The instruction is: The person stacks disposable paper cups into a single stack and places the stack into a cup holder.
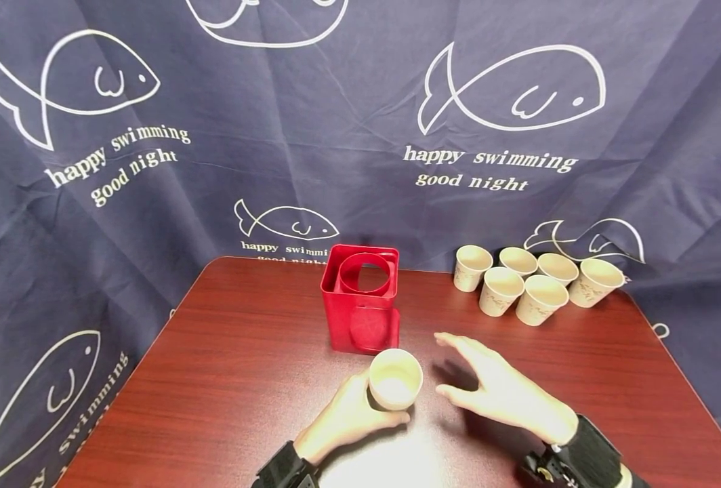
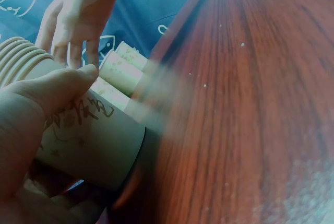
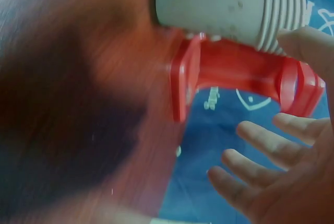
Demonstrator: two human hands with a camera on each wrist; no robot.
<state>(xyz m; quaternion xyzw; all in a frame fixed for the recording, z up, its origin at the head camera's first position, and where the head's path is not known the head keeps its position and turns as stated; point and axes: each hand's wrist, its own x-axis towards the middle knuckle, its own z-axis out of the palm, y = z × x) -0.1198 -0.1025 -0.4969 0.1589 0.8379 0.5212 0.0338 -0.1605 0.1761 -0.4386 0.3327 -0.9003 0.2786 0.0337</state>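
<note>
Two hands over table. Red holder just beyond grip, upright. Six loose cups far right of grip, clustered. Right hand beside stack, fingers spread, holding nothing. Left hand wraps cup stack, thumb curled round its side, rim up.

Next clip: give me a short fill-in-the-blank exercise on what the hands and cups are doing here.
1. The left hand grips a stack of paper cups just in front of the ____ dispenser box.
2. The right hand is spread with fingers straight and holds ____.
3. The loose cups standing at the table's far right number ____.

Missing words: red; nothing; six
</note>
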